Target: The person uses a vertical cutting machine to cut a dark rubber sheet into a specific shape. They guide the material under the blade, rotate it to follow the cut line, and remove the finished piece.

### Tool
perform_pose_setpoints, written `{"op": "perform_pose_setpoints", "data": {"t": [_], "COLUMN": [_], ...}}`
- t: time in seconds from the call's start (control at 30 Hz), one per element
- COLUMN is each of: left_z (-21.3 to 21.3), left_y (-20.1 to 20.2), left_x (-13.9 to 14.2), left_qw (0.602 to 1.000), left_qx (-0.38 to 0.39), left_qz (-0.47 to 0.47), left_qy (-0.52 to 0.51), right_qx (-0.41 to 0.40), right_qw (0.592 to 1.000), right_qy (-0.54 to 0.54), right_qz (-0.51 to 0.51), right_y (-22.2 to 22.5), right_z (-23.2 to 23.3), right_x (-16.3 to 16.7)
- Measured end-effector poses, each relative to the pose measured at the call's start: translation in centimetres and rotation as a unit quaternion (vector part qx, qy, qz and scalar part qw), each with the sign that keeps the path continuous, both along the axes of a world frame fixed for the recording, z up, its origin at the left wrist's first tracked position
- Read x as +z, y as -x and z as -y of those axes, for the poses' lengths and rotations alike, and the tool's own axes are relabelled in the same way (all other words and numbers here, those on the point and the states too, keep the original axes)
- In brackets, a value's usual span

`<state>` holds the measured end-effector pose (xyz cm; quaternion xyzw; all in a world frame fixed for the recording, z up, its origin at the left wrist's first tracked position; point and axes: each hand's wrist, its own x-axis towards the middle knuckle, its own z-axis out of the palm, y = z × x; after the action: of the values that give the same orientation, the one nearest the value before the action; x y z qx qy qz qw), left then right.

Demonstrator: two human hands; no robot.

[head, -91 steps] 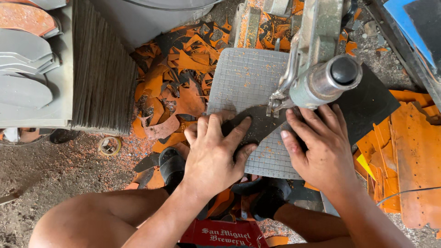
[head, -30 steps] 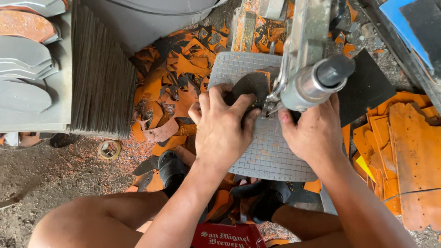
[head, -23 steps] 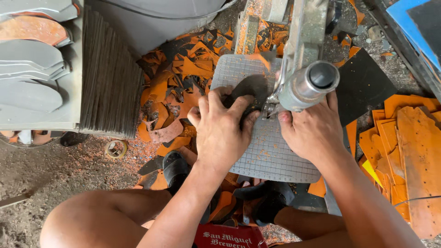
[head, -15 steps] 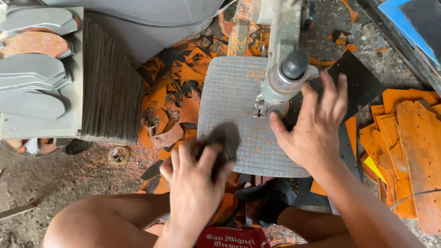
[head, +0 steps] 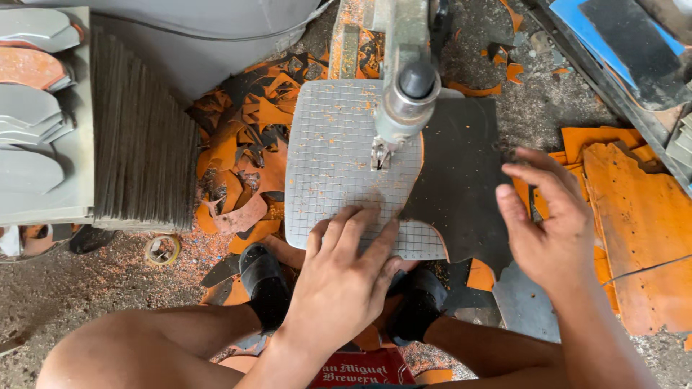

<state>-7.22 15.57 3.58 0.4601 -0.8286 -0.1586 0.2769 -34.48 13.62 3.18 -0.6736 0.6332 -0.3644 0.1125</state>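
Dark grey rubber sheet [head: 461,180] lying flat against the right edge of the gridded saw table [head: 339,155], one curved edge tucked close under the blade guide [head: 380,153], likely so the next cut can start from the scalloped margin. Overhanging the table's right edge and near right corner, propped in part on the orange offcuts [head: 634,216] beyond. Left hand [head: 342,284] spread palm down at the near edge of the table, fingers fanned over the grid and reaching toward the sheet's lower curve, grasping nothing, seemingly pressing to steady; contact with the sheet itself hard to tell. Right hand [head: 551,227] raised just off the sheet's right side, fingers loosely curled and apart, empty, wrist angled inward from the lower right. Saw head [head: 407,94] standing upright over the far middle of the table, orange dust scattered across the grid. Further out: orange and black scraps [head: 245,144] heaped past the table's left edge, a stack of thin dark sheets [head: 140,140] on end, grey sole-shaped cutouts [head: 32,122] piled at far left, black sandals [head: 263,284] below the near edge.
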Motion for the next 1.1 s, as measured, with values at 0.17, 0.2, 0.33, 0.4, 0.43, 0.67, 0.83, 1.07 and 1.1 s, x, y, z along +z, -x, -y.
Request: {"op": "perform_pose_setpoints", "data": {"t": [0.17, 0.2, 0.33, 0.4, 0.43, 0.67, 0.83, 1.07, 1.1], "left_z": [0.4, 0.4, 0.5, 0.5, 0.4, -0.3, -1.4, -2.3, -2.2], "left_y": [2.0, 2.1, 1.8, 1.5, 1.4, 1.3, -0.3, -0.6, -0.8], "left_x": [-0.7, -0.8, -1.0, -1.0, -1.0, -0.7, -0.7, -1.4, -1.6], "left_qw": [1.0, 0.999, 0.999, 0.999, 0.999, 0.999, 0.999, 0.999, 0.999], "left_qx": [-0.002, -0.001, -0.013, -0.016, -0.016, 0.003, 0.015, 0.015, 0.014], "left_qz": [0.027, 0.032, 0.034, 0.038, 0.038, 0.031, 0.036, 0.041, 0.037], "left_qy": [0.014, 0.011, 0.004, -0.004, -0.006, -0.003, -0.005, 0.004, -0.002], "right_qx": [0.05, 0.057, 0.008, -0.015, -0.007, 0.101, 0.108, 0.094, 0.08], "right_qw": [0.998, 0.997, 0.993, 0.988, 0.988, 0.987, 0.984, 0.982, 0.982], "right_qy": [0.003, 0.0, -0.102, -0.137, -0.139, -0.026, -0.039, -0.032, -0.036], "right_qz": [-0.04, -0.044, -0.056, -0.067, -0.072, -0.119, -0.139, -0.16, -0.165], "right_y": [0.4, 0.2, -0.4, -0.7, -1.0, -4.0, -5.8, -7.8, -8.6], "right_z": [0.6, 0.7, 0.4, 0.3, 0.2, -0.6, -1.0, -1.6, -2.2], "right_x": [-1.2, -1.3, -0.6, -0.1, 0.0, -0.3, -0.4, -0.2, -0.3]}}
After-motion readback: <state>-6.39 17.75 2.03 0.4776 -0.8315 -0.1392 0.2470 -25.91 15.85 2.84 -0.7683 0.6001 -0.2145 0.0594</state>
